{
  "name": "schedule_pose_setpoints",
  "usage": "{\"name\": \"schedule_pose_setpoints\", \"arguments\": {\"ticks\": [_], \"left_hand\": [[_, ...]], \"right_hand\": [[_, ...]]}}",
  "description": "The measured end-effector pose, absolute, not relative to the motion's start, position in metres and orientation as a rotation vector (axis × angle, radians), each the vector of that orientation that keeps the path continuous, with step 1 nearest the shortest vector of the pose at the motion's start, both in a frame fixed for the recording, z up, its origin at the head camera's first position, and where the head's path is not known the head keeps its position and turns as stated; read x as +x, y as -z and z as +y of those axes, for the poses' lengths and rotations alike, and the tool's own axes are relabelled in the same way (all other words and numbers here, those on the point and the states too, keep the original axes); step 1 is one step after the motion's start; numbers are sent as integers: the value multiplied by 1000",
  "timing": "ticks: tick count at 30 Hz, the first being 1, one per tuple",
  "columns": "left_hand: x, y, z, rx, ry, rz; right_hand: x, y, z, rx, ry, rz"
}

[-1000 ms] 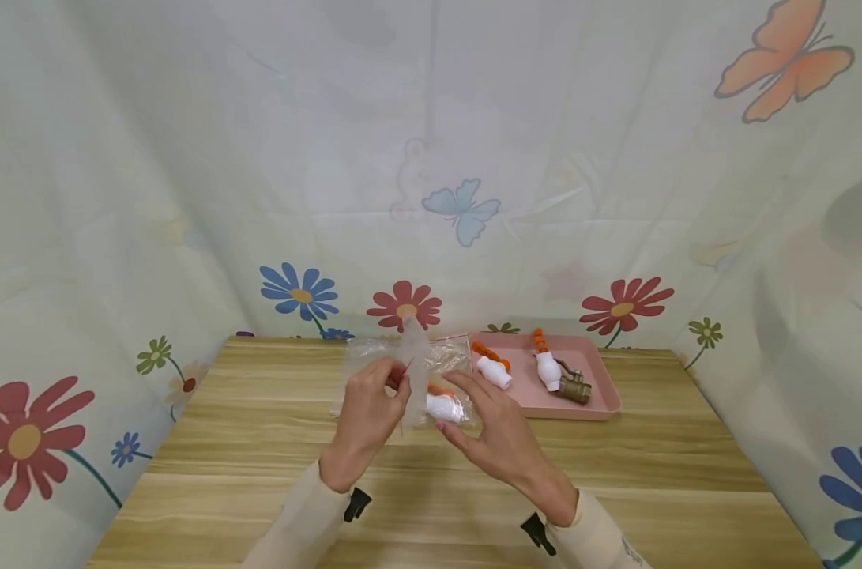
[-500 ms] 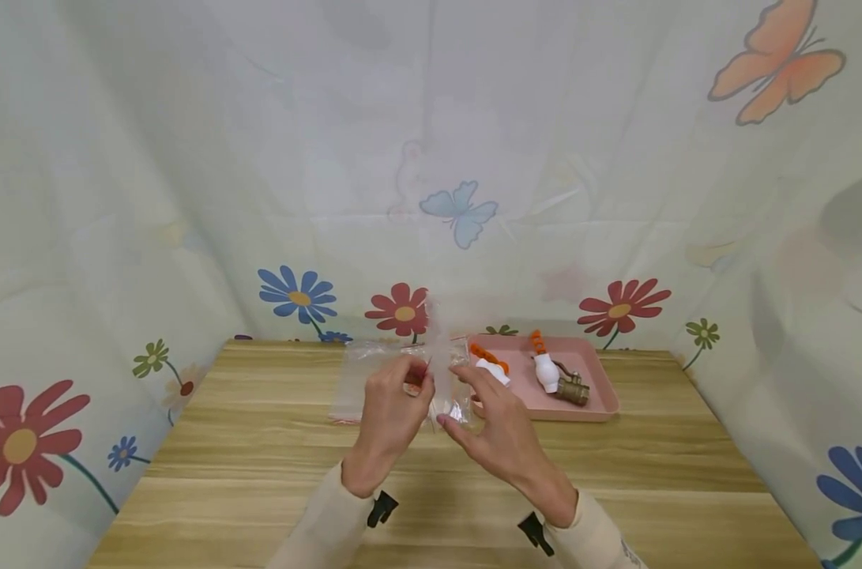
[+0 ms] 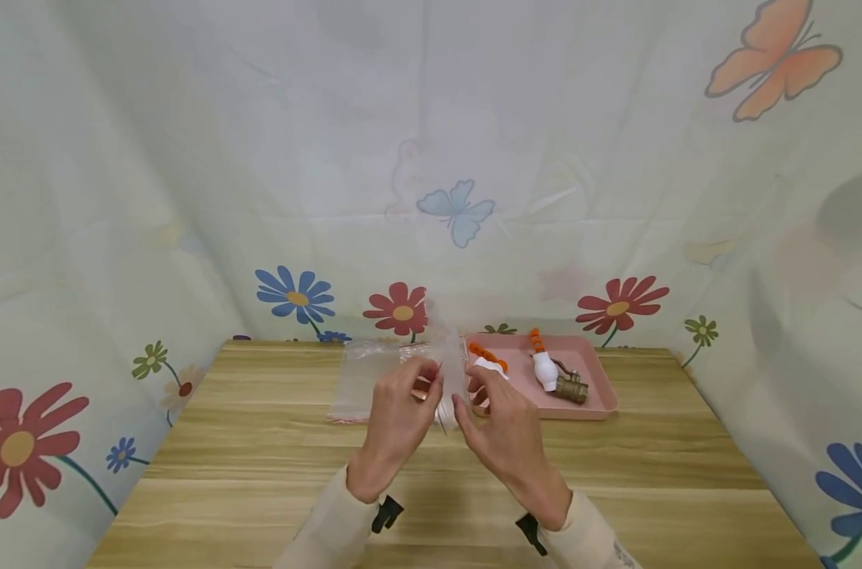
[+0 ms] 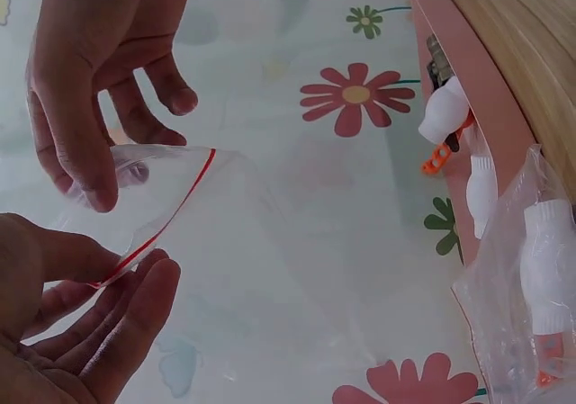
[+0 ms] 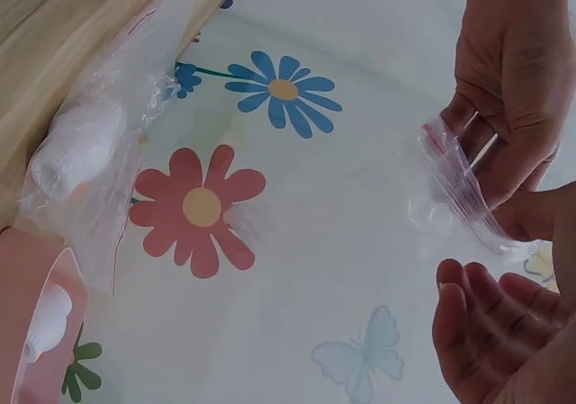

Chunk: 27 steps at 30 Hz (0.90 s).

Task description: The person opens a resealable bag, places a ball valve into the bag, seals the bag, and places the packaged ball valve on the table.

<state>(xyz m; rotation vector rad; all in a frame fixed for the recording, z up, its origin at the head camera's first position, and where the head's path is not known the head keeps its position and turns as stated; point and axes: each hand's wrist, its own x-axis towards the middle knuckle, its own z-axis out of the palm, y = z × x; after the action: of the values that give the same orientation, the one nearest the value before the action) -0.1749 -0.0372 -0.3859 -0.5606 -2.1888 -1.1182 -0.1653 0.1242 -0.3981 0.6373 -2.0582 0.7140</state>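
A clear zip bag (image 3: pixel 450 344) with a red line along its mouth hangs upright between the two hands over the table. My left hand (image 3: pixel 400 411) pinches the bag by its red-lined edge (image 4: pixel 162 228) between thumb and fingers. On the other side my right hand (image 3: pixel 505 423) is spread, its thumb against the bag's edge in the right wrist view and its other fingers apart from the thumb. The raised bag shows nothing inside. Below lies another clear bag (image 5: pixel 135 107) holding a white plastic fitting (image 4: pixel 547 264) with an orange part; in the head view the hands mostly hide it.
To the right stands a pink tray (image 3: pixel 604 403) with a white fitting (image 3: pixel 546 371) joined to an orange handle, a brass valve (image 3: pixel 571 389), and a second orange piece (image 3: pixel 489 357). A flat clear bag (image 3: pixel 363 383) lies at the left. A flowered curtain (image 3: pixel 331 197) rises behind the table.
My left hand has moved to the right with the zip bag, closer to the right hand. The right hand's fingers have drawn in slightly towards the bag's edge.
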Motion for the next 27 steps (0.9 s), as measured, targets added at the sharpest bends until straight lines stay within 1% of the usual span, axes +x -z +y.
{"name": "schedule_pose_setpoints", "arguments": {"ticks": [18, 27], "left_hand": [[-176, 390, -45, -560, 1005, -2192], [-174, 390, -56, -544, 950, -2196]], "right_hand": [[-174, 400, 135, 628, -779, -1952], [-176, 399, 147, 560, -742, -1956]]}}
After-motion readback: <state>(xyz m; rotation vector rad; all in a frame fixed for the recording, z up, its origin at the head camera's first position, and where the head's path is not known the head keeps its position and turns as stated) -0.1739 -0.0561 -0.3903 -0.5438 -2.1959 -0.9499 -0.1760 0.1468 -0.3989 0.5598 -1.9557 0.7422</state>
